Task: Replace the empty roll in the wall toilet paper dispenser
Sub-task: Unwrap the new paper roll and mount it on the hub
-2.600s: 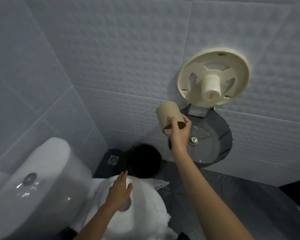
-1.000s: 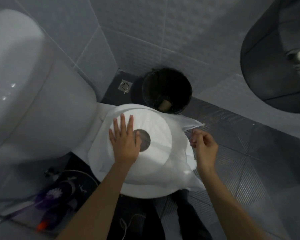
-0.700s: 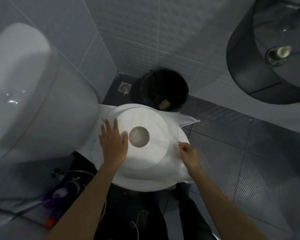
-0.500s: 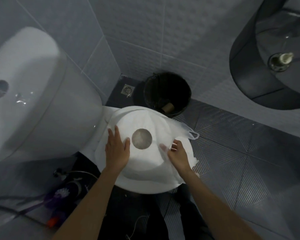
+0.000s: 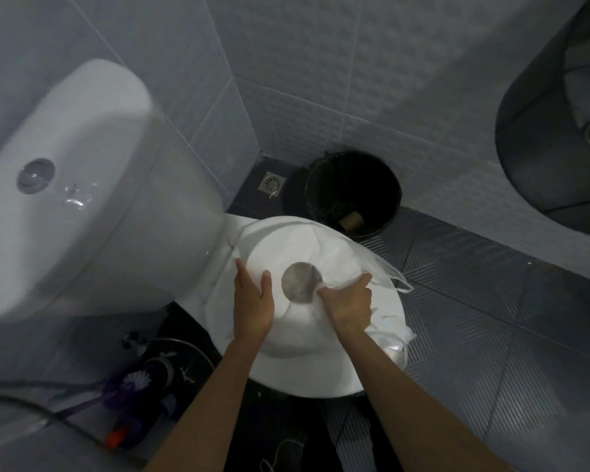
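A: Since 0.5 s ago your right hand (image 5: 349, 306) has closed on the plastic wrap (image 5: 372, 267) by the core.

B: Your left hand (image 5: 252, 303) lies flat, fingers spread, on the new roll (image 5: 297, 321) atop the toilet lid (image 5: 321, 383); the empty tube (image 5: 352, 220) sits in the bin (image 5: 353, 192) beyond.

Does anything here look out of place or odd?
Nothing damaged or spilled. The large new roll lies flat on the closed toilet lid, half wrapped in thin plastic; the cardboard core lies in the bin.
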`<state>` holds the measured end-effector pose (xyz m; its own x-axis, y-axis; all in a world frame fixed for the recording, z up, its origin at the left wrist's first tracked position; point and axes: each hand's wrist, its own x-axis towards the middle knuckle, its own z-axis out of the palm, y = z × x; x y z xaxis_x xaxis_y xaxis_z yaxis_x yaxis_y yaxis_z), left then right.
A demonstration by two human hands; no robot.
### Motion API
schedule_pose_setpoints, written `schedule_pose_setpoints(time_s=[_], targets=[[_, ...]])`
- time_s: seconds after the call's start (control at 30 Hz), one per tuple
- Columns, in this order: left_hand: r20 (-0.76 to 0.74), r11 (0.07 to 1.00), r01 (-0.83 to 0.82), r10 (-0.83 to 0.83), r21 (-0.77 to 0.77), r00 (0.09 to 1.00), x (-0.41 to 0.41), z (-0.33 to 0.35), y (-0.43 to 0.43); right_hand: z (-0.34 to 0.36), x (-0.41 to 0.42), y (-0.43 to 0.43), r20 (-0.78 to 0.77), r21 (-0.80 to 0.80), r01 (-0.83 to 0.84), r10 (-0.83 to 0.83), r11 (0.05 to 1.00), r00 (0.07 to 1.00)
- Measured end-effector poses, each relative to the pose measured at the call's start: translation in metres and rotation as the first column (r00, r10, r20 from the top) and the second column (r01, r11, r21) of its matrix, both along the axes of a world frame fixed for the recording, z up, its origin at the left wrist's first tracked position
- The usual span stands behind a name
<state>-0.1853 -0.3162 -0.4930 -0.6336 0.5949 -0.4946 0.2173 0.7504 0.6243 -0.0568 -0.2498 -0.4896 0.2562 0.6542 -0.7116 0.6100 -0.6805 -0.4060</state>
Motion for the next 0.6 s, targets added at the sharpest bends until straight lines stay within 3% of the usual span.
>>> schedule_pose_setpoints(time_s=[0.1, 0.2, 0.27, 0.33, 0.4, 0.6], targets=[[0.214, 0.978, -0.169, 0.193, -0.124, 0.958, -0.014, 0.001, 0.017, 0.001, 0.009, 0.000, 0.028, 0.045, -0.026, 0.025, 0.999, 0.999], [0.483, 0.927, -0.324, 0.375, -0.188, 0.791, -0.029, -0.002, 0.031, 0.004, 0.024, 0.002, 0.039, 0.078, -0.061, 0.058, 0.995, 0.998], [0.603, 0.933, -0.317, 0.353, -0.171, 0.715, -0.034, -0.002, 0.038, 0.008, 0.034, 0.003, 0.029, 0.085, -0.089, 0.087, 0.992, 0.996], [0.587, 0.937, -0.288, 0.350, -0.200, 0.730, -0.034, -0.008, 0.046, 0.012, 0.044, 0.005, 0.016, 0.081, -0.110, 0.109, 0.991, 0.994], [0.460, 0.902, -0.365, 0.431, -0.228, 0.777, -0.031, -0.013, 0.052, 0.013, 0.052, 0.007, 0.009, 0.077, -0.132, 0.132, 0.988, 0.991], [0.160, 0.873, -0.483, 0.486, -0.063, 0.859, -0.025, -0.008, 0.053, 0.016, 0.070, 0.013, 0.044, 0.120, -0.164, 0.160, 0.979, 0.986]])
